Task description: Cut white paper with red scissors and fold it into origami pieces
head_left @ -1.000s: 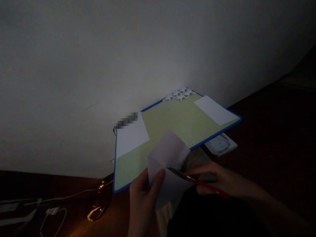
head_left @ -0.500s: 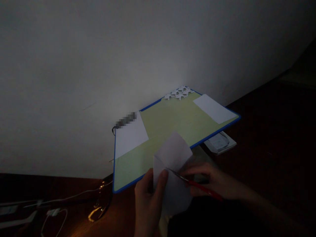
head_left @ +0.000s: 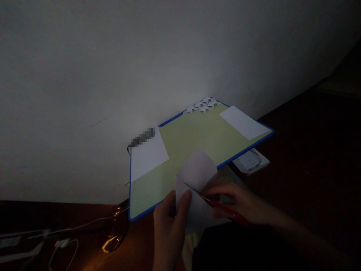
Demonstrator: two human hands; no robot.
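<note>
A sheet of white paper [head_left: 197, 167] is held up over the near edge of the small table. My left hand [head_left: 172, 222] pinches its left side, the thumb lying on the front. In my right hand [head_left: 235, 201] is a pair of scissors [head_left: 225, 209] with red handles. Their thin metal blades lie against the middle of the paper and point up and left toward my left thumb. The lower part of the paper falls into dark shadow. How far the blades have cut cannot be made out.
The pale green tabletop [head_left: 191, 135] has a blue rim. Several folded paper stars [head_left: 203, 105] lie at its back corner. White sheets rest at the left [head_left: 148, 156] and right [head_left: 245, 123]. Beneath the right edge sits a white packet [head_left: 251, 162]. A white cable [head_left: 81, 224] runs across the lower left.
The scissors have moved slightly up and left, further across the paper. My right hand has shifted with them. My left hand keeps its hold.
</note>
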